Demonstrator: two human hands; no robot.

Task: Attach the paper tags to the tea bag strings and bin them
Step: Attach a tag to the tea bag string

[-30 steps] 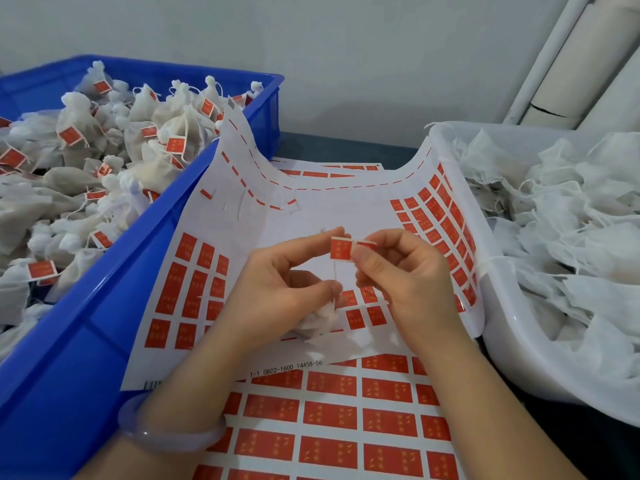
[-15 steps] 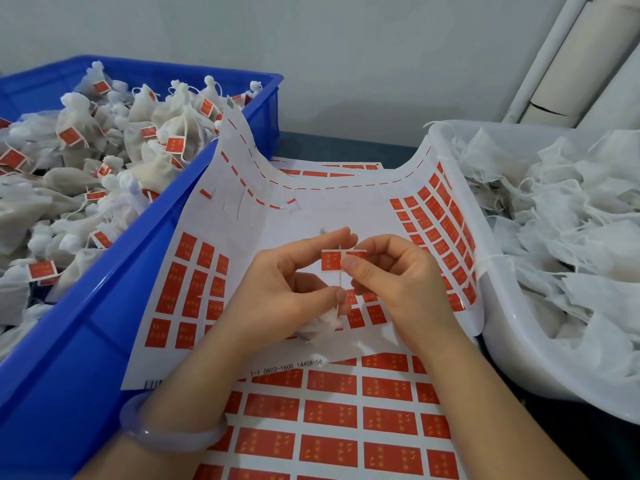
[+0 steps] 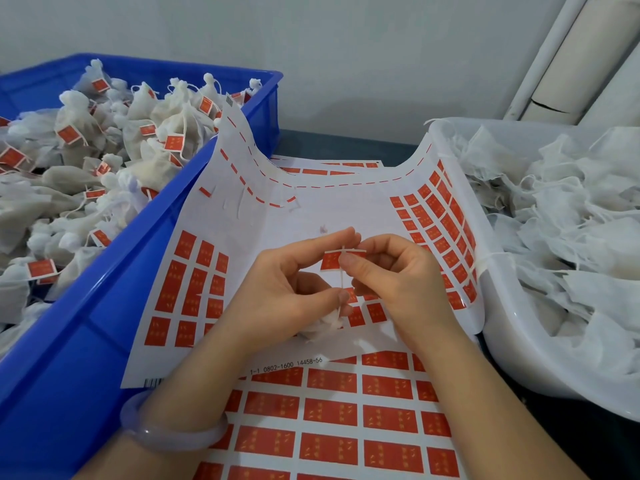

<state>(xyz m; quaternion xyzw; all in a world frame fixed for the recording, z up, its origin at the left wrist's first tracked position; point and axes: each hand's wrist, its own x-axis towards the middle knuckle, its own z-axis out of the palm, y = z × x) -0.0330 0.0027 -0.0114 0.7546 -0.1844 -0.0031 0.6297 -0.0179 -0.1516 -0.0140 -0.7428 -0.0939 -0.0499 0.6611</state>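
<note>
My left hand (image 3: 287,292) holds a small white tea bag (image 3: 323,327) against its palm, and the bag's string (image 3: 342,277) runs up between my fingertips. A red paper tag (image 3: 330,260) sits across the top of the string. My right hand (image 3: 394,275) pinches that tag with thumb and forefinger, folding it around the string. Both hands meet above a white sticker sheet (image 3: 311,209) that has several red tags left on it.
A blue crate (image 3: 104,306) on the left holds several tagged tea bags (image 3: 104,150). A white tub (image 3: 512,334) on the right is full of untagged bags (image 3: 571,230). More sheets of red tags (image 3: 332,420) lie under my wrists. A pale bangle (image 3: 166,434) circles my left wrist.
The tag has shifted slightly left and down along the string, and my right fingers have closed further over it. My left hand has kept its hold on the bag.
</note>
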